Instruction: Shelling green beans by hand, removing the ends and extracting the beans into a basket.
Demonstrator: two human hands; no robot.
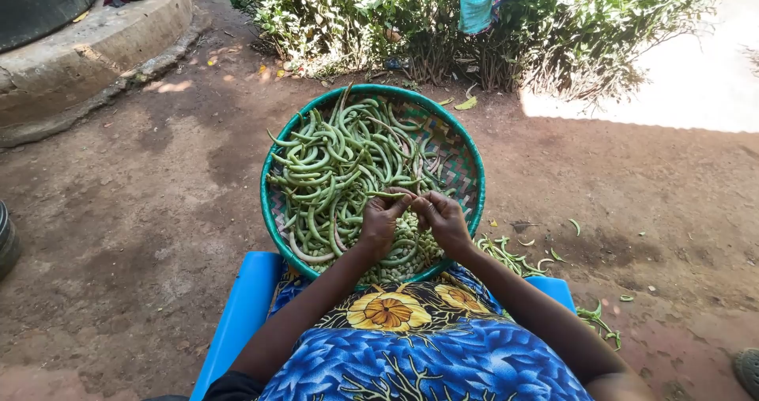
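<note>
Both hands pinch one pod [393, 195] over basket's [273, 164] near edge: left hand [381, 221], right hand [445, 219], fingertips closed. Split along seam, drop beans [395, 271] inside rim.

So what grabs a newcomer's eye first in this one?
The round woven basket with its teal rim, mid-frame, heaped with green bean pods. At its near edge the left hand and right hand pinch one pod together, above a bright blue floral cloth.
</note>
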